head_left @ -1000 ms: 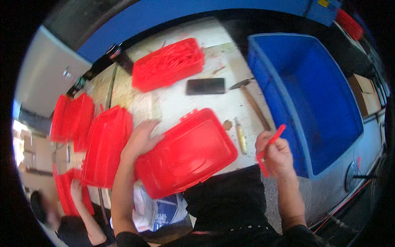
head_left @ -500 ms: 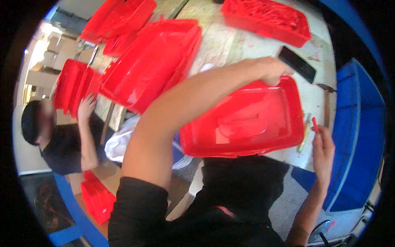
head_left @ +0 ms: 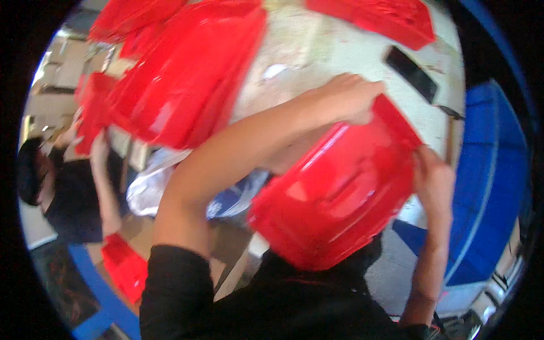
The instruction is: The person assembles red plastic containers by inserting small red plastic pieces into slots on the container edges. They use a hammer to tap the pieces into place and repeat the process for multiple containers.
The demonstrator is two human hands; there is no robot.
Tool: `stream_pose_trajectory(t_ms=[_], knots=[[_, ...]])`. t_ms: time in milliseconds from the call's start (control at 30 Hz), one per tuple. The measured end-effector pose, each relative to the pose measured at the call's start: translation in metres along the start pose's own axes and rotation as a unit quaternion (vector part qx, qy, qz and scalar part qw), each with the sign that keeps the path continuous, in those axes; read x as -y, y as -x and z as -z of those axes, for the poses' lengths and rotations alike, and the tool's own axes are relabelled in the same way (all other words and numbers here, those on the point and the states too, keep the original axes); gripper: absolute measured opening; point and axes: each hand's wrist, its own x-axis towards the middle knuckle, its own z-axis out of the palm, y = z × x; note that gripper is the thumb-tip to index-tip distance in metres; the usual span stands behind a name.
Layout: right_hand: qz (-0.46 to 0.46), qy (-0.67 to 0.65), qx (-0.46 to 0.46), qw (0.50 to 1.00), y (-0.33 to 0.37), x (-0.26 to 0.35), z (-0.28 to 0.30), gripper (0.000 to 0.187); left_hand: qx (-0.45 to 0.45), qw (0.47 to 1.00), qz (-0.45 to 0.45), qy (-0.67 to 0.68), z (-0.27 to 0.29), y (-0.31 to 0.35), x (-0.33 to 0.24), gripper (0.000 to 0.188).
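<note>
A shallow red plastic tray (head_left: 345,187) is tilted in front of my torso, its near end low against my black shirt. My left hand (head_left: 352,97) reaches across and grips the far edge with bent fingers. At the tray's right edge, my right hand (head_left: 434,177) is closed on the rim, thumb side up. Whether the small red strip seen before is still in that hand is hidden. Part of the tray is blurred by motion.
A phone (head_left: 412,75) lies on the worktable (head_left: 317,51), near a hammer (head_left: 451,112). Large red trays (head_left: 187,79) stand at left and a red bin (head_left: 379,20) at the back. A blue bin (head_left: 481,187) is at right. A co-worker (head_left: 79,198) holds red parts (head_left: 93,107).
The tray has swung from lying on the table to a tilt toward me. My right hand, which held a small red strip, has moved up onto the tray's edge.
</note>
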Motion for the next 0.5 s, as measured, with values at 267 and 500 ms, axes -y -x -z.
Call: stream_pose_trajectory(t_ms=[267, 500], knots=[[-0.019, 0.096, -0.015, 0.995, -0.014, -0.012, -0.020, 0.019, 0.016, 0.986, -0.167, -0.016, -0.014, -0.038, -0.003, 0.034], [0.029, 0.139, -0.002, 0.990, -0.018, -0.005, -0.019, 0.017, 0.025, 0.981, -0.188, -0.051, -0.013, -0.044, -0.010, 0.035]])
